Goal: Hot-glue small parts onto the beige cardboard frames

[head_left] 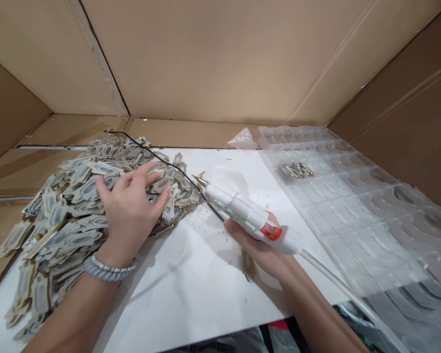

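My left hand (pixel 130 206) rests with fingers spread on a large heap of flat, frame-shaped pieces (pixel 84 228), beige-edged with grey centres. A beaded bracelet (pixel 110 267) circles that wrist. My right hand (pixel 259 252) is wrapped round a white hot glue pen (pixel 238 206) with an orange switch and a gold-coloured conical nozzle. The nozzle points left toward the heap's right edge, close to a small gold-coloured bit (pixel 202 176). From the pen's rear extends a translucent stick (pixel 338 274). One flat piece (pixel 248 264) lies beneath my right hand, partly hidden.
A thin black cord (pixel 161 159) crosses the heap toward my right hand. To the right lies a clear compartment tray (pixel 316 196) holding several metal clips (pixel 299 170). A small triangular packet (pixel 242 138) stands at the back. Cardboard walls (pixel 220 59) enclose the white work surface (pixel 161 294).
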The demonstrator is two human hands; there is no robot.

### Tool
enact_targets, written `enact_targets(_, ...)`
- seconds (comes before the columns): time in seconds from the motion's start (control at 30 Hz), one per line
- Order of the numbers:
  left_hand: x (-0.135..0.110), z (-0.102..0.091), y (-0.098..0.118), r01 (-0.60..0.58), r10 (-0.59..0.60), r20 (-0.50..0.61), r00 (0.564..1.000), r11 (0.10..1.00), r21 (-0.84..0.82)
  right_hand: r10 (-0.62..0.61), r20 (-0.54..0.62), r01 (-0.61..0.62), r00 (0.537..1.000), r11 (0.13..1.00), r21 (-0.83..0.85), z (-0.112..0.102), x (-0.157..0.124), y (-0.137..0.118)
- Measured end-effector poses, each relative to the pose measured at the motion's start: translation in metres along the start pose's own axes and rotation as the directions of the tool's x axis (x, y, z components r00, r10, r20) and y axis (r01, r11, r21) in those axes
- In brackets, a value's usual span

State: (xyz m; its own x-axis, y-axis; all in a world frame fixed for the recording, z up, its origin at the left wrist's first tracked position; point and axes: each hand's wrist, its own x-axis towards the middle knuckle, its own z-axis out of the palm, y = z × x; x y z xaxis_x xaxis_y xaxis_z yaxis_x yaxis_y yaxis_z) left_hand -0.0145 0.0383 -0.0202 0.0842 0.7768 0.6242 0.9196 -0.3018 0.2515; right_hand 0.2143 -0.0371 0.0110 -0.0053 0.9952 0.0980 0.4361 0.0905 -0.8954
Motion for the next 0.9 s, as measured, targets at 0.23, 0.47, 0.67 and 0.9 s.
enact_targets(0.23,-0.015,-0.009,0.044,-0.362,0.357,-0.064,0.932,0.913,-0.185,0.095,-0.029,-0.092,0.995,0.992,0.085,-0.005,0.0,-0.003)
enact_targets(0.47,-0.061,-0.002,0.094,-0.558,0.766,0.261,0.588,0.618,-0.554,0.105,-0.096,-0.101,0.99,0.994,0.042,-0.009,0.0,-0.002)
enact_targets(0.67,-0.069,-0.003,0.099,-0.612,0.797,0.172,0.579,0.565,-0.553,0.139,-0.08,-0.138,0.987,0.99,0.023,-0.01,0.001,-0.003)
enact_targets(0.9,-0.067,0.003,0.105,-0.616,0.836,0.272,0.476,0.538,-0.575,0.182,-0.092,-0.185,0.979,0.982,-0.028,-0.01,0.001,0.001)
